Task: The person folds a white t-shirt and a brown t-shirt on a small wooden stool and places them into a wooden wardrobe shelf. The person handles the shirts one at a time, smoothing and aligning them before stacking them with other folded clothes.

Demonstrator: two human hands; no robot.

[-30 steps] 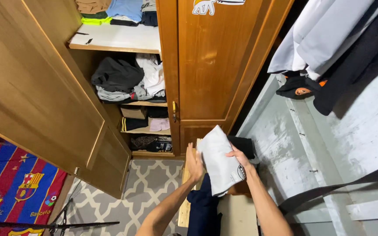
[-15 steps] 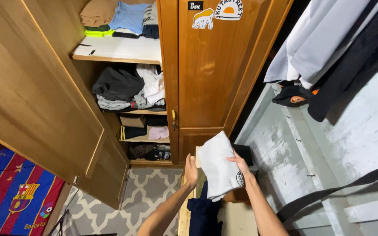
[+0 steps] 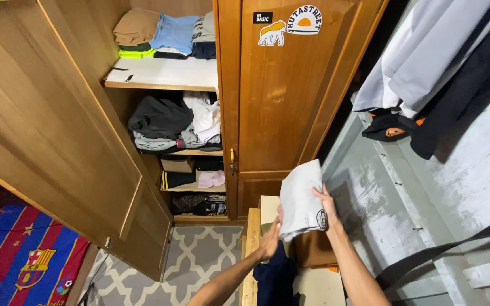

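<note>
My right hand (image 3: 329,211) grips a folded white garment (image 3: 301,198) with a round dark print, holding it up in front of the wooden wardrobe's shut right door (image 3: 290,90). Under the garment's lower left edge sits my left hand (image 3: 270,238), palm against the cloth, fingers apart. Below both hands a dark blue garment (image 3: 271,273) hangs over a wooden surface (image 3: 252,249). The wardrobe's left door (image 3: 46,124) stands open, showing shelves of clothes.
Folded clothes (image 3: 165,34) fill the top shelf, a loose dark and white heap (image 3: 174,122) the one below. Clothes (image 3: 426,62) hang against a pale wall at the right. A patterned grey rug (image 3: 199,255) and a striped blue-red cloth (image 3: 24,255) cover the floor.
The view has shifted so the wardrobe sits lower in frame. Both hands have moved right and slightly up with the white garment; my left hand slid from its side to beneath it.
</note>
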